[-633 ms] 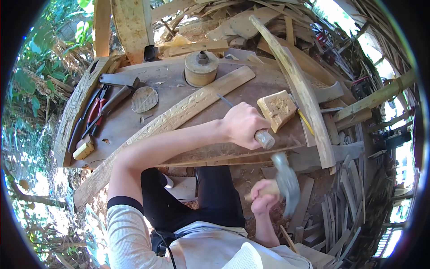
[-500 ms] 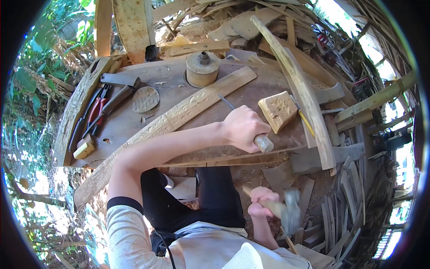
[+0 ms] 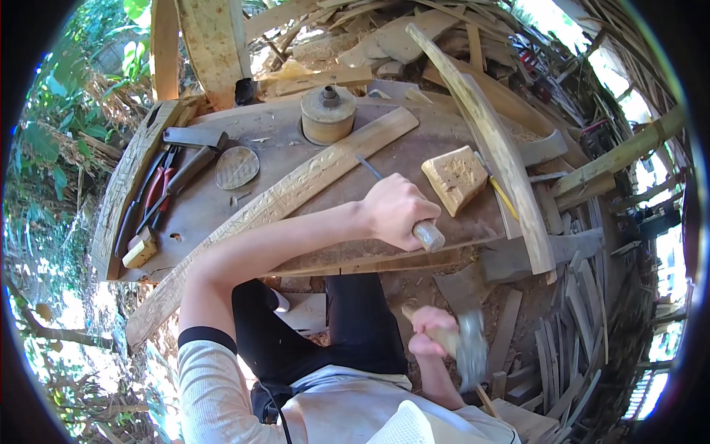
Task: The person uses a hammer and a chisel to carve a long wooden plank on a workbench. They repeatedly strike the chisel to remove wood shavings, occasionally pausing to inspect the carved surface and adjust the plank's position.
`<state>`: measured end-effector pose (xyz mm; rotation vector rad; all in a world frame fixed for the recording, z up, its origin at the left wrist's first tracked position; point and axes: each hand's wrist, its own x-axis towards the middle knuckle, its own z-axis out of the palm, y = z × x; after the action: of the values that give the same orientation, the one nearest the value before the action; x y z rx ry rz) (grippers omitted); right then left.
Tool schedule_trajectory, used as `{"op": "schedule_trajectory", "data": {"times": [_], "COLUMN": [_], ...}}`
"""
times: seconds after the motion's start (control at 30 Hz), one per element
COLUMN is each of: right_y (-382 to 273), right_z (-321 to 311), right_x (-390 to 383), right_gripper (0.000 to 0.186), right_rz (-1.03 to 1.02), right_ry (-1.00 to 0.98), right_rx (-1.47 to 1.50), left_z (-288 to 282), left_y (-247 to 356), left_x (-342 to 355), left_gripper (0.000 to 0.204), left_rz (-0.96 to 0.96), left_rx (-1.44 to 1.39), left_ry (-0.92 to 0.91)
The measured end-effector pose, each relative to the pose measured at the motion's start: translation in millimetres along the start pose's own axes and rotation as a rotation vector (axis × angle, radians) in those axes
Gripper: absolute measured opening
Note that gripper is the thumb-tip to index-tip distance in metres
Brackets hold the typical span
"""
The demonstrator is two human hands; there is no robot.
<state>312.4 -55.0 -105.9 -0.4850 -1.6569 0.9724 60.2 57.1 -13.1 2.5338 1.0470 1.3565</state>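
Note:
My left hand (image 3: 401, 211) is wrapped round a chisel (image 3: 428, 235) with a pale handle end poking out below the fist. Its thin dark blade slants up and left, the tip at the near edge of a long carved wooden plank (image 3: 318, 172). That plank lies diagonally across the worktable (image 3: 281, 140), partly beneath my left forearm. Lower right, off the table's near edge, my right hand (image 3: 433, 331) grips the light wooden handle of a hammer (image 3: 472, 351); its grey head is smeared by motion.
A wooden block (image 3: 455, 177) and a yellow pencil (image 3: 503, 197) lie at the right, beside a long curved pole (image 3: 492, 133). A round lidded pot (image 3: 328, 115), a wooden disc (image 3: 237, 168), red-handled pliers (image 3: 160, 187) and a hatchet-like tool (image 3: 194, 138) sit further left. Scrap wood (image 3: 569, 325) piles up at right.
The hammer in my right hand has shifted slightly, its blurred head now tilted differently. My left hand keeps hold of the chisel; the whole view has moved a little.

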Motion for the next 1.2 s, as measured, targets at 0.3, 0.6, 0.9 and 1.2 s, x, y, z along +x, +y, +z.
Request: {"op": "schedule_trajectory", "data": {"times": [0.3,0.6,0.9,1.2], "right_y": [2.3,-9.3,6.3,-16.8], "right_z": [-14.3,-13.3,-5.4,-10.5], "right_x": [-7.7,1.6,-3.6,15.9], "right_gripper": [0.073,0.070,0.031,0.039], "right_rz": [0.219,0.420,0.045,-0.001], "right_ry": [-0.115,-0.131,0.034,-0.055], "right_rx": [-0.193,0.004,0.072,-0.407], "left_z": [-3.3,-5.8,-7.2,-6.3], "left_y": [0.4,-2.6,-0.3,-0.1], "left_x": [-5.0,0.7,4.9,9.4], "left_gripper": [0.015,0.014,0.013,0.014], "left_rz": [-0.040,-0.028,-0.025,-0.007], "left_rx": [-0.049,-0.048,-0.051,-0.013], "left_ry": [-0.021,-0.037,-0.040,-0.012]}}
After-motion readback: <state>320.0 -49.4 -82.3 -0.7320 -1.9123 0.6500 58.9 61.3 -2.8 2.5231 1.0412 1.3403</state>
